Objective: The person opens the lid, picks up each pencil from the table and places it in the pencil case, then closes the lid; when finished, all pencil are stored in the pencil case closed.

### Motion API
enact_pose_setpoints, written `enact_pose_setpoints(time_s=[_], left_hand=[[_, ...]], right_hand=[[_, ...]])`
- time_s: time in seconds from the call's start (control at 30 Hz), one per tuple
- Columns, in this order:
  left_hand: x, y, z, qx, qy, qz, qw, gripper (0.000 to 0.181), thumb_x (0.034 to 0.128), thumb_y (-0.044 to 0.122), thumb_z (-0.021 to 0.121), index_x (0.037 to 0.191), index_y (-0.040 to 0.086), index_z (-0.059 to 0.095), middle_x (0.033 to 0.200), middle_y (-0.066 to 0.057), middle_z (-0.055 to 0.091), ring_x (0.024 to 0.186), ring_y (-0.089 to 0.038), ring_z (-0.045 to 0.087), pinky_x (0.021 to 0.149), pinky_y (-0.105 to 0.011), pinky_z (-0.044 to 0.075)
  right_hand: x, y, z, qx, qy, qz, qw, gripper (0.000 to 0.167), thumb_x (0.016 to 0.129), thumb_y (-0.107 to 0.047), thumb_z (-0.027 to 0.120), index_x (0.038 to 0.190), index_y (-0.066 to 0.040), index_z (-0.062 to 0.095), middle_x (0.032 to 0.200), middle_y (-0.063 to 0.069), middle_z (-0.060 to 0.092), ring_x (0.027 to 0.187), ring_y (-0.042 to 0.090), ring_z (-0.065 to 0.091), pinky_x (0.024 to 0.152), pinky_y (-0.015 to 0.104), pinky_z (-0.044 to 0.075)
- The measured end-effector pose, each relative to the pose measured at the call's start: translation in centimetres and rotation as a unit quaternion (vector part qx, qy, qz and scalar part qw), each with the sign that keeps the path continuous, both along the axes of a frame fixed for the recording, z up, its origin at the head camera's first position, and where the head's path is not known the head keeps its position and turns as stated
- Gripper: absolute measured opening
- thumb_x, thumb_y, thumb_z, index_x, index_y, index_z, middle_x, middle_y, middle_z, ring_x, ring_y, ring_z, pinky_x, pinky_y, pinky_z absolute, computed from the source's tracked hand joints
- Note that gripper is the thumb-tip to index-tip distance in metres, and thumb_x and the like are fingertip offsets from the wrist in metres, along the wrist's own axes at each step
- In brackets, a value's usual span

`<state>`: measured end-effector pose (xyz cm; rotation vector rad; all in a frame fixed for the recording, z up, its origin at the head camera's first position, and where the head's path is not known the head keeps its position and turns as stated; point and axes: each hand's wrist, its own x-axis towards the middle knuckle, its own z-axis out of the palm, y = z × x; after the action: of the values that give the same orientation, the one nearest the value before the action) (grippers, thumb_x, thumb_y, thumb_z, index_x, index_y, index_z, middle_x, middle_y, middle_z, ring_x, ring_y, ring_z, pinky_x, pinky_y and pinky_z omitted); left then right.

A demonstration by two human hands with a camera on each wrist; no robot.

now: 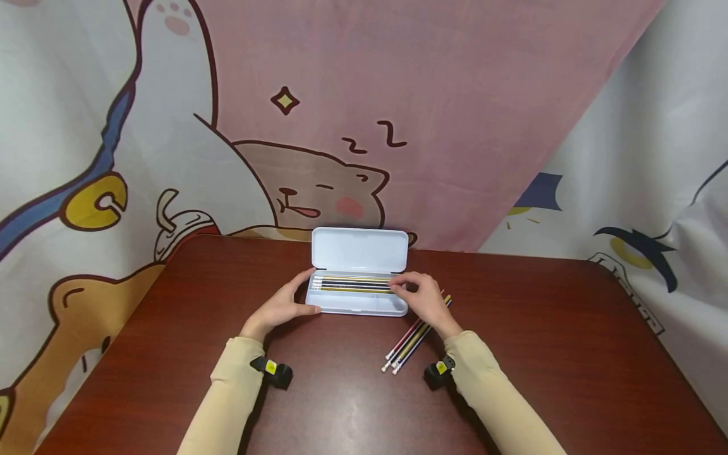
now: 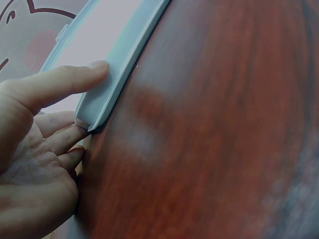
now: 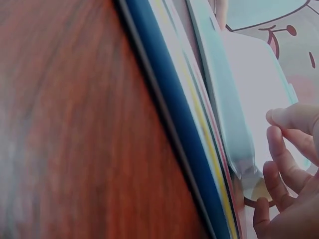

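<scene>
A white pencil case (image 1: 359,305) lies on the table with its lid raised at the back. Several pencils (image 1: 352,284) lie lengthwise inside, their eraser ends to the left. My left hand (image 1: 280,308) holds the case's left end, the thumb on its front rim and the fingers round the corner and behind. My right hand (image 1: 423,298) is over the right part of the case, thumb and forefinger tips close together at the pencils' far ends. Whether a pencil is between them is hidden. Below my right hand, more pencils (image 1: 411,344) lie slanted on the table.
The brown wooden table (image 1: 318,392) stretches out on both sides of the case. Behind it hangs a cartoon-printed cloth (image 1: 455,126), close to the table's back edge and the raised lid (image 1: 359,249).
</scene>
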<state>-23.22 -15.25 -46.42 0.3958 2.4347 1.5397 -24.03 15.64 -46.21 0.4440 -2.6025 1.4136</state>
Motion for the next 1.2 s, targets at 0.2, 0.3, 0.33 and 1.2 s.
enact_pose_setpoints(time_s=[0.2, 0.3, 0.33, 1.2], left_hand=[[0.9, 0.4, 1.7, -0.004, -0.006, 0.001, 1.0000, 0.084, 0.0783, 0.000, 0.073, 0.148, -0.007, 0.026, 0.147, -0.030, 0.031, 0.134, -0.044, 0.025, 0.108, -0.061, 0.015], [0.4, 0.2, 0.6, -0.010, -0.006, 0.003, 0.9999, 0.086, 0.0783, 0.003, 0.075, 0.149, -0.003, 0.026, 0.148, -0.027, 0.031, 0.135, -0.041, 0.026, 0.109, -0.061, 0.015], [0.2, 0.1, 0.2, -0.012, -0.005, 0.004, 0.9999, 0.087, 0.0782, 0.005, 0.075, 0.149, -0.001, 0.026, 0.148, -0.026, 0.031, 0.135, -0.040, 0.026, 0.109, -0.060, 0.015], [-0.8, -0.5, -1.3, -0.005, -0.017, 0.000, 0.9998, 0.091, 0.0763, 0.011, 0.080, 0.151, 0.007, 0.028, 0.151, -0.019, 0.030, 0.137, -0.034, 0.024, 0.110, -0.057, 0.014]], right_hand=[[0.4, 1.0, -0.1, -0.013, -0.011, -0.010, 0.9998, 0.010, 0.085, -0.005, 0.072, 0.095, -0.004, 0.075, 0.097, 0.008, 0.071, 0.097, 0.025, 0.062, 0.086, 0.041, 0.045], [0.7, 1.6, -0.1, -0.020, -0.020, -0.019, 0.9994, 0.011, 0.086, -0.005, 0.071, 0.097, -0.004, 0.074, 0.098, 0.008, 0.071, 0.096, 0.024, 0.061, 0.086, 0.041, 0.046], [0.8, 1.8, -0.1, -0.021, -0.020, -0.022, 0.9993, 0.012, 0.086, -0.004, 0.071, 0.097, -0.003, 0.074, 0.097, 0.009, 0.070, 0.094, 0.023, 0.061, 0.085, 0.040, 0.046], [2.0, 8.5, -0.6, -0.020, -0.006, -0.043, 0.9988, 0.010, 0.089, -0.004, 0.067, 0.098, -0.002, 0.072, 0.095, 0.009, 0.070, 0.088, 0.018, 0.059, 0.076, 0.024, 0.044]])
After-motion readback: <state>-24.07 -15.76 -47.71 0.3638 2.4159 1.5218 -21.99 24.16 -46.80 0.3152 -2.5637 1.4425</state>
